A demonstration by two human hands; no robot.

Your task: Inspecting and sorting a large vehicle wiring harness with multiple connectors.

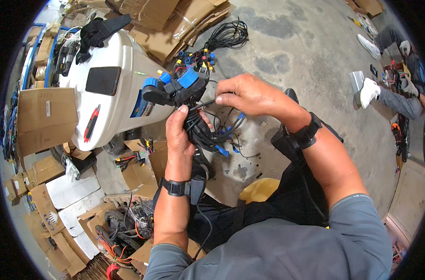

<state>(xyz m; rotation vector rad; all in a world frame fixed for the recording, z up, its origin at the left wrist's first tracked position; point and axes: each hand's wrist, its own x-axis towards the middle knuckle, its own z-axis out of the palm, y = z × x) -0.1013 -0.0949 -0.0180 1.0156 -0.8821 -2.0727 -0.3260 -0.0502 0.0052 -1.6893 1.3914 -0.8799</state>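
The left hand (179, 135) grips the black cable bundle (196, 129), the right hand (245, 94) at 2 o'clock pinches one cable (204, 105), and uneven pulling could snag the blue connector (222, 150) at 4 o'clock.

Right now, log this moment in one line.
left hand: gripping black cable bundle | right hand: pinching single black cable | nearby: dark phone on white bucket

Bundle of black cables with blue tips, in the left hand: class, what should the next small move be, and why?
Probably the right hand should ease the thin black cable outward: it appears to pinch that strand, while the left hand grips the bundle.
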